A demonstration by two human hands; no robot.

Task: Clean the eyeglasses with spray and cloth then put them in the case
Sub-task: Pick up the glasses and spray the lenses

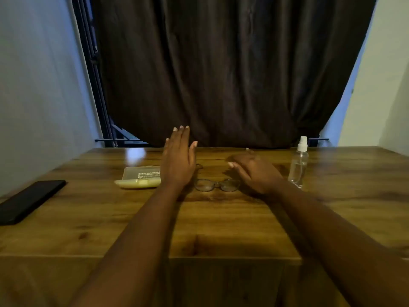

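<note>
A dark curtain hangs beyond my fingertips, and the wooden bench runs under both my forearms, with a black phone lying far out to the left of my left hand. That left hand is raised with fingers straight and together, holding nothing, while my right hand hovers palm down with relaxed, spread fingers, also holding nothing. The case sits open just left of my left hand, the clear spray bottle stands upright just right of my right hand, and the eyeglasses lie on the bench between my two hands, temples unfolded.
</note>
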